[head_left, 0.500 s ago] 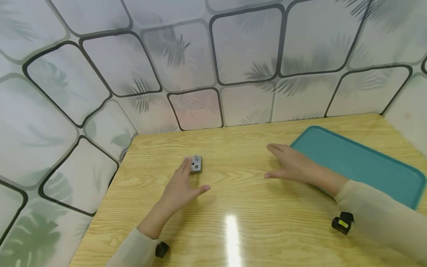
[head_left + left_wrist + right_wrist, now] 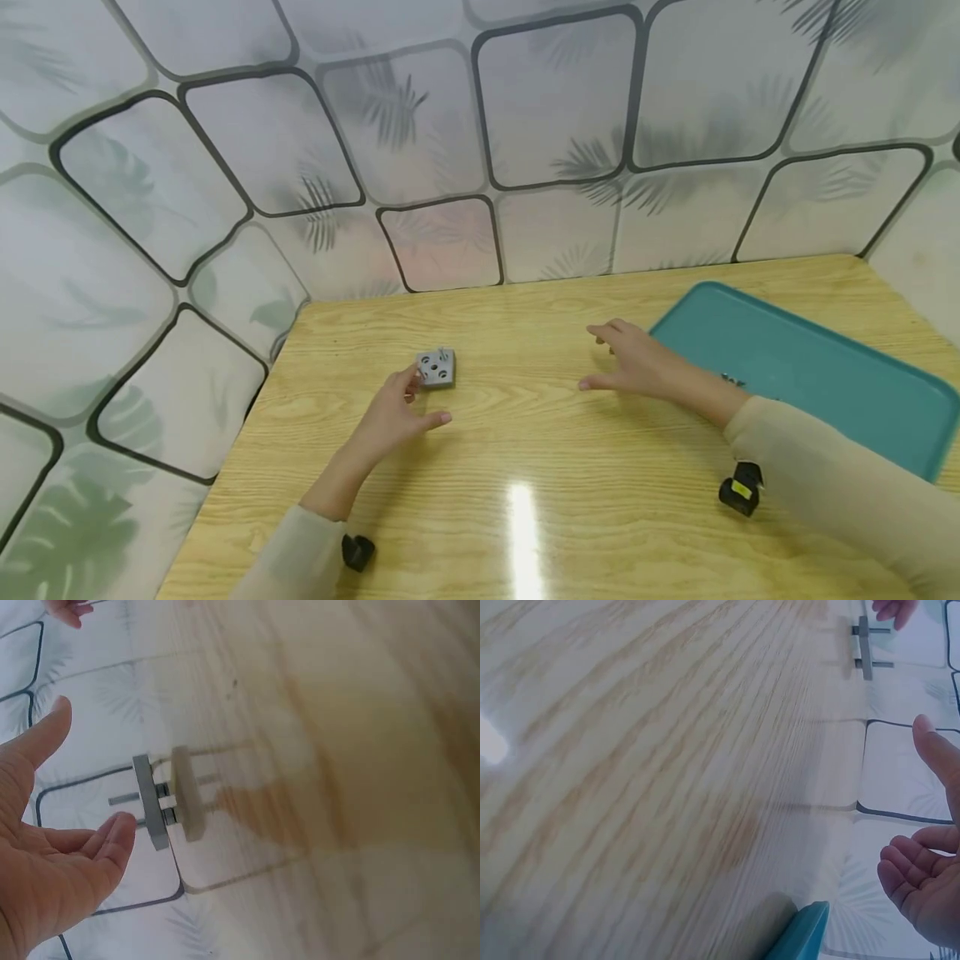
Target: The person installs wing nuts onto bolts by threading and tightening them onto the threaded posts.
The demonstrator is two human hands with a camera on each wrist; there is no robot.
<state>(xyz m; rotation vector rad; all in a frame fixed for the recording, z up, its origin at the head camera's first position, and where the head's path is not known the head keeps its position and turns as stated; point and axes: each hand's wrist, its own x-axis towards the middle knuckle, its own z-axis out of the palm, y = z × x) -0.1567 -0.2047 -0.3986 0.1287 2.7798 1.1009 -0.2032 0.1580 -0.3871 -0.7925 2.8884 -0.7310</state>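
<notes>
A small grey square block [image 2: 437, 368] with round holes in its top stands on the wooden table. In the left wrist view thin pins rise from the plate [image 2: 151, 802], and short dark legs hold it off the tabletop. My left hand [image 2: 393, 412] is right at the block's near left edge, thumb spread away and fingers slightly bent, not wrapped round it. Farther right, my right hand [image 2: 645, 362] hovers over the table by the tray's left edge, thumb and fingers apart and nothing between them.
A teal tray [image 2: 817, 350] lies on the right of the table [image 2: 480, 467], partly behind my right forearm. Small dark pieces [image 2: 732, 380] sit on it beside that forearm. A patterned wall [image 2: 555, 100] borders the table's back and left.
My left hand has drawn back slightly toward me, its fingers bending and uncovering the block's top. The right hand has shifted a little left, and the small pieces on the tray have come into view.
</notes>
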